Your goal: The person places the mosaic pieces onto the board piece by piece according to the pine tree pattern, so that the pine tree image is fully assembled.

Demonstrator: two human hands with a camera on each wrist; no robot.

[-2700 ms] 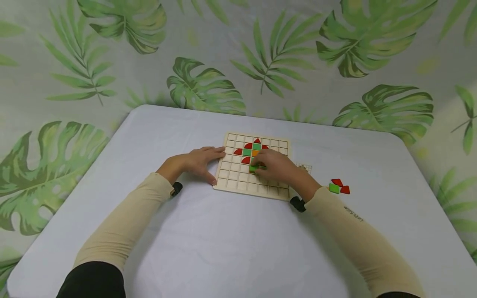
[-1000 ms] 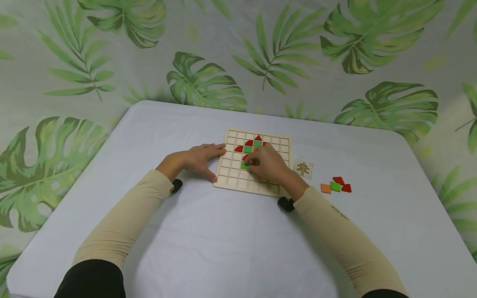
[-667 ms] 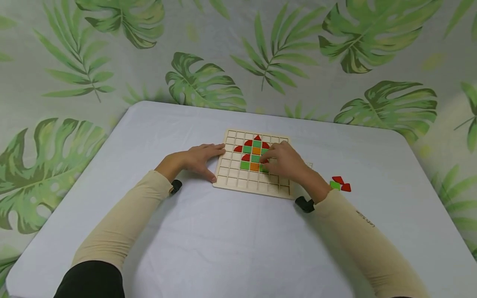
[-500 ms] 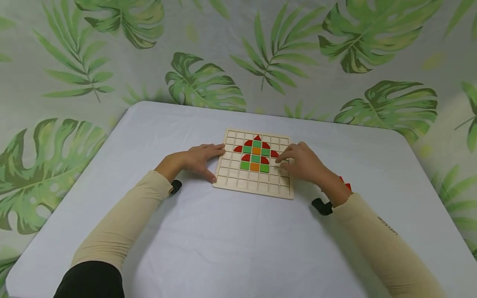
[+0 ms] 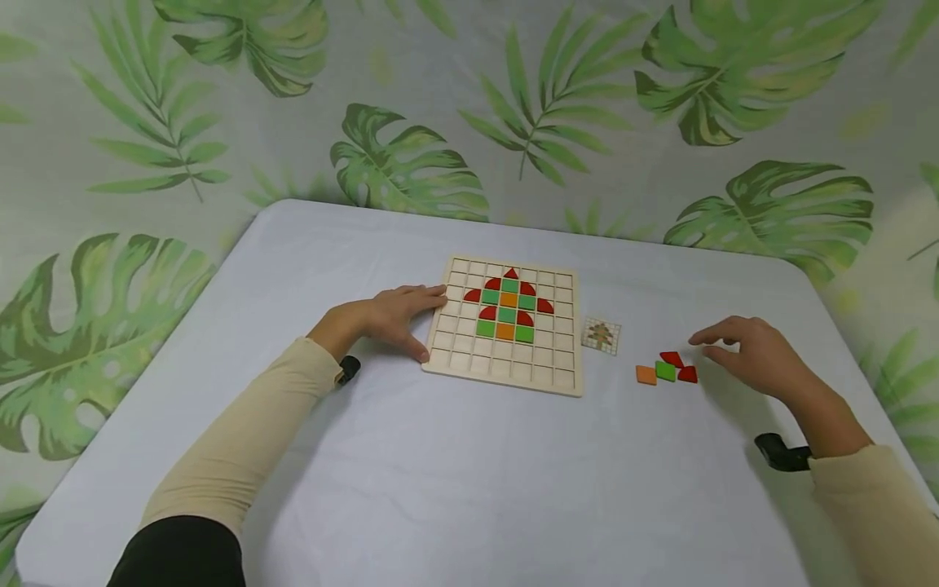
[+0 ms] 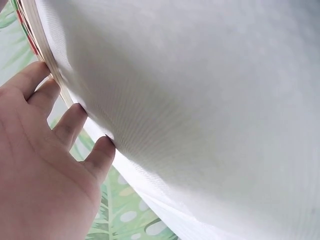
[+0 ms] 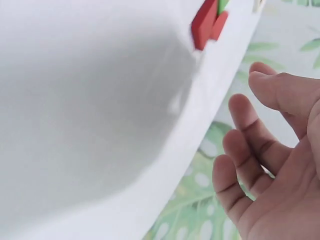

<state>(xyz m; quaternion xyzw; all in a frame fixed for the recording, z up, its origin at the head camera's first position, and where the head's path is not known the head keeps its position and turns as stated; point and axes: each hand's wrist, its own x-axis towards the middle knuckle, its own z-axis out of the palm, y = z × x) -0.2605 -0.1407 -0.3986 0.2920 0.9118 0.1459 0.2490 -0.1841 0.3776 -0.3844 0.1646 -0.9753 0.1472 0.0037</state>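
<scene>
A square wooden grid board (image 5: 543, 359) lies mid-table, with red, green and orange tiles set in its cells as a tree-like figure. My left hand (image 5: 389, 318) rests at the board's left edge, fingers and thumb spread; the left wrist view shows its fingertips (image 6: 42, 67) right at that edge. My right hand (image 5: 756, 355) is held over the right of the table, fingers loosely bent and holding nothing. Left of it lies a small group of loose tiles: an orange square (image 5: 646, 375), a green tile (image 5: 665, 371) and two red ones (image 5: 687, 374).
A small pattern card (image 5: 601, 336) with a printed tree lies between the board and the loose tiles. White cloth (image 5: 469, 473) covers the table, and a leaf-print backdrop (image 5: 411, 163) hangs behind it.
The right hand has left the board and moved right, past the loose tiles. Earlier it set green and orange tiles in the figure's bottom row. The left hand has stayed put.
</scene>
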